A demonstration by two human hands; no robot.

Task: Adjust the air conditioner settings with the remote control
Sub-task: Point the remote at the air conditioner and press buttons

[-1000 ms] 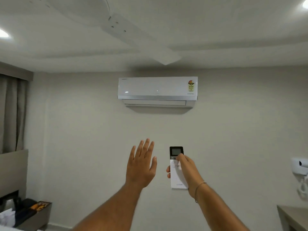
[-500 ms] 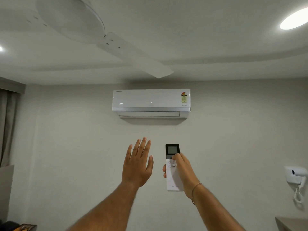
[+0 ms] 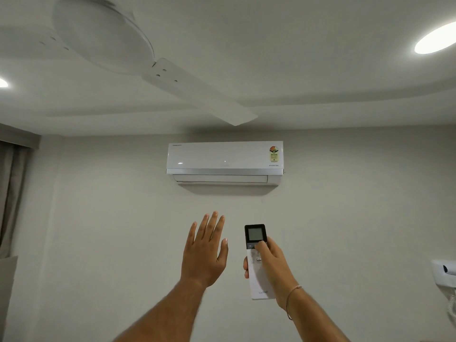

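A white air conditioner (image 3: 224, 159) hangs high on the wall straight ahead, its bottom flap closed. My right hand (image 3: 274, 265) holds a white remote control (image 3: 256, 245) upright below it, pointed at the unit. The remote has a dark top with a small grey screen, and my thumb rests on the buttons just under that screen. My left hand (image 3: 204, 253) is raised beside the remote, palm toward the wall, fingers spread, holding nothing.
A white ceiling fan (image 3: 158, 70) hangs overhead, one blade reaching toward the air conditioner. Round ceiling lights (image 3: 434, 40) glow at the upper right and far left. A curtain (image 3: 12, 193) hangs at the left edge. A wall-mounted hair dryer (image 3: 446, 272) sits at the right edge.
My view has tilted upward, so the air conditioner sits lower in the frame and the furniture has dropped out. My thumb has slid up the remote toward the screen. The left hand stays raised.
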